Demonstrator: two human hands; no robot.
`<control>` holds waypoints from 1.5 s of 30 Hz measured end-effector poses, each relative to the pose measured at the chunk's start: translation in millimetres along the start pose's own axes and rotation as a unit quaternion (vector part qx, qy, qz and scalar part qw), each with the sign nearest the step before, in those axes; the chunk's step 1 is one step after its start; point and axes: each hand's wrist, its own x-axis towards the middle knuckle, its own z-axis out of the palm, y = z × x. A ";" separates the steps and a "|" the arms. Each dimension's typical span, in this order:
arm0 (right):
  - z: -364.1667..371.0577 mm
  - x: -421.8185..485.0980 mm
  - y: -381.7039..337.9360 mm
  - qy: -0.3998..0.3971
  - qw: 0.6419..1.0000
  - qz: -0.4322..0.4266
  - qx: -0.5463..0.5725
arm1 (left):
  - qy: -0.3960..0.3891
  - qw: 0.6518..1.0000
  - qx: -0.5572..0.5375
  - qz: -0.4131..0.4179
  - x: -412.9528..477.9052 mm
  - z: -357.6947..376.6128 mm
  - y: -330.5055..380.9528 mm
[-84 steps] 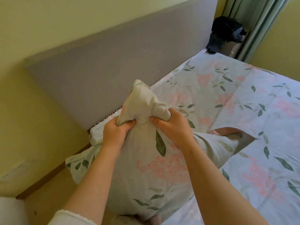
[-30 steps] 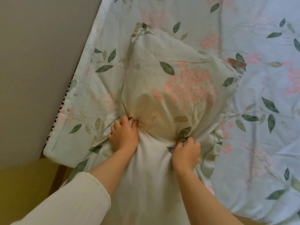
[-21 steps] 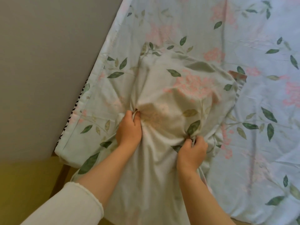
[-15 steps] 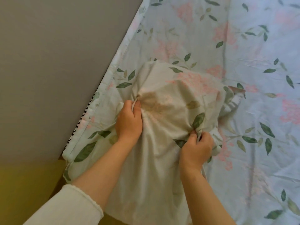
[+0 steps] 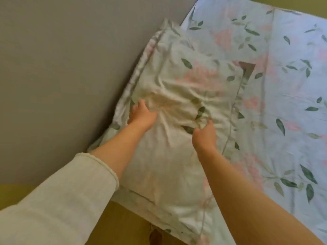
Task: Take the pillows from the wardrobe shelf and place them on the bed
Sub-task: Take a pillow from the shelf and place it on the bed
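Right hand (image 5: 204,136): fingers curled, pinching fold of pillowcase. Left hand (image 5: 141,114): dug into bunched cloth, gripping; fingertips buried, exact hold unclear. Pillow (image 5: 185,82) flat on bed (image 5: 286,89), long edge against grey headboard (image 5: 70,68).

Risk: near end looks to reach or overhang bed edge above floor (image 5: 115,225). Let go there and it could slide off. Tugging case alone bunches cover.

Hidden: pillow's near corner cut by frame. Wardrobe shelf not visible, remaining pillows unknown. Dark shape (image 5: 155,236) on floor unidentifiable.
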 end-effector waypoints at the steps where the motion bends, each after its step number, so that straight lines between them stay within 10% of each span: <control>1: 7.2 -1.0 10.3 -0.020 1.000 0.007 -0.014 | -0.022 1.000 0.022 0.000 -0.6 7.1 -12.5; 6: 23.8 -20.9 66.7 -0.081 0.984 0.117 -0.110 | -0.045 0.991 0.124 -0.006 -12.8 23.6 -81.4; 12: 35.1 -39.2 116.6 -0.065 0.965 0.239 0.084 | 0.000 0.988 0.100 -0.118 -22.7 17.5 -129.4; 27: -8.3 -81.2 102.5 -0.044 0.991 0.121 0.036 | 0.069 0.998 0.004 -0.012 -67.0 -27.4 -136.6; 45: -59.2 -121.8 105.0 -0.192 0.964 0.184 0.005 | -0.077 0.996 0.039 -0.037 -174.8 28.5 -80.2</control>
